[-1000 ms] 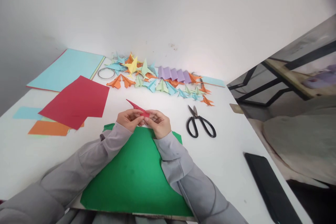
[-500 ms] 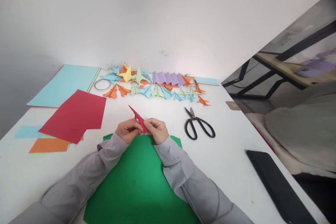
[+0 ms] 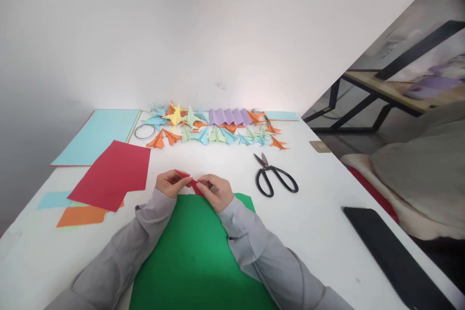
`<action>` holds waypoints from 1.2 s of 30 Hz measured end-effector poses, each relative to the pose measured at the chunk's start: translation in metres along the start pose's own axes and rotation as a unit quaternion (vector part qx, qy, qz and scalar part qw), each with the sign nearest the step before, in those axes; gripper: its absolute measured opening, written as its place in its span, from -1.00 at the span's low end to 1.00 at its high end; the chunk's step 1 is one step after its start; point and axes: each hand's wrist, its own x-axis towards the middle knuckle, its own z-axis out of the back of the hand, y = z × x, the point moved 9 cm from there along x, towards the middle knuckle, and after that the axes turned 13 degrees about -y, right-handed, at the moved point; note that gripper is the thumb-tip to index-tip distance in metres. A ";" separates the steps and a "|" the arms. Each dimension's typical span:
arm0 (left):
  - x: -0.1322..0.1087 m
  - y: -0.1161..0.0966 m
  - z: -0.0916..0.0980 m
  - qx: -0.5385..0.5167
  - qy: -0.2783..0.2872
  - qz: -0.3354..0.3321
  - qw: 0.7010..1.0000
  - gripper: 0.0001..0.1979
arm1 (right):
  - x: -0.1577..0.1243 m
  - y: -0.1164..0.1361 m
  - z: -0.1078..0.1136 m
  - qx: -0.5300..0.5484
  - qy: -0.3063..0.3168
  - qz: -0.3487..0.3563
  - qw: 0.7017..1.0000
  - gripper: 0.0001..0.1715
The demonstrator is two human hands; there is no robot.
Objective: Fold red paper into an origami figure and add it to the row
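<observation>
Between my two hands is a small piece of folded red paper (image 3: 195, 187). My left hand (image 3: 170, 184) pinches its left end, and my right hand (image 3: 215, 190) pinches its right end, fingers closed on both sides. Parts of the paper are hidden behind my fingers. Under my wrists lies a large green sheet (image 3: 196, 252) on the white table (image 3: 312, 252). Black-handled scissors (image 3: 269, 174) rest to the right of my right hand, blades slightly apart. A red paper sheet (image 3: 112, 174) lies to the left of my left hand.
Folded paper shapes (image 3: 216, 134) in several colours line the wall, with a pleated purple paper (image 3: 228, 116) among them. Light blue sheets (image 3: 100, 135) are stacked at back left, near a thin ring (image 3: 144, 131). Orange paper (image 3: 80, 216) lies front left; a black flat object (image 3: 392, 256) at right.
The folded red paper has turned from pointing up and away to lying more level between my hands. My left hand has shifted slightly left along it. The camera view has tilted slightly.
</observation>
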 end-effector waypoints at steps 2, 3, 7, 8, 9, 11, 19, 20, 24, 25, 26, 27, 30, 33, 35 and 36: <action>-0.002 0.003 -0.002 -0.002 0.011 0.005 1.000 -0.83 | -0.002 -0.003 -0.006 0.003 0.022 -0.017 1.000 -0.78; -0.003 0.004 -0.003 -0.010 0.019 0.008 1.000 -0.83 | -0.003 -0.003 -0.009 0.003 0.038 -0.019 0.999 -0.78; -0.005 0.009 -0.007 -0.018 0.041 0.023 0.999 -0.84 | -0.006 -0.005 -0.016 -0.020 0.076 -0.023 0.997 -0.76; -0.004 0.010 -0.007 -0.011 0.043 0.024 0.999 -0.85 | -0.007 -0.007 -0.018 -0.028 0.082 -0.027 0.996 -0.76; -0.003 0.011 -0.008 -0.001 0.046 0.020 0.999 -0.85 | -0.008 -0.009 -0.019 -0.035 0.088 -0.032 0.995 -0.75; -0.002 0.007 -0.010 0.015 0.059 -0.008 0.998 -0.81 | -0.009 -0.013 -0.022 -0.034 0.097 -0.053 0.993 -0.72; -0.003 -0.006 -0.019 0.031 0.102 -0.067 0.992 -0.73 | -0.011 -0.016 -0.032 0.061 0.091 -0.144 0.983 -0.68; -0.001 -0.003 -0.016 0.012 0.074 -0.038 0.996 -0.75 | -0.011 -0.016 -0.033 0.078 0.084 -0.160 0.980 -0.67; -0.002 0.015 -0.005 -0.046 -0.046 0.068 0.996 -0.76 | -0.012 -0.014 -0.032 0.099 0.053 -0.190 0.975 -0.65; -0.003 0.017 -0.004 -0.050 -0.055 0.072 0.995 -0.75 | -0.013 -0.013 -0.033 0.104 0.053 -0.193 0.974 -0.64; -0.004 0.017 -0.004 -0.050 -0.059 0.072 0.994 -0.75 | -0.014 -0.013 -0.034 0.110 0.054 -0.198 0.972 -0.63; -0.005 0.018 -0.003 -0.050 -0.063 0.074 0.994 -0.74 | -0.016 -0.013 -0.035 0.115 0.057 -0.206 0.970 -0.62; -0.006 0.024 -0.001 -0.052 -0.059 0.100 0.992 -0.71 | -0.020 -0.017 -0.040 0.128 0.071 -0.239 0.960 -0.60; -0.007 0.031 -0.002 -0.072 -0.036 0.148 0.986 -0.63 | -0.023 -0.020 -0.042 0.134 0.081 -0.256 0.954 -0.59; -0.007 0.033 -0.004 -0.086 -0.023 0.172 0.981 -0.61 | -0.023 -0.020 -0.042 0.131 0.087 -0.252 0.955 -0.59; -0.008 0.034 -0.005 -0.090 -0.019 0.178 0.980 -0.61 | -0.023 -0.020 -0.042 0.127 0.090 -0.247 0.956 -0.59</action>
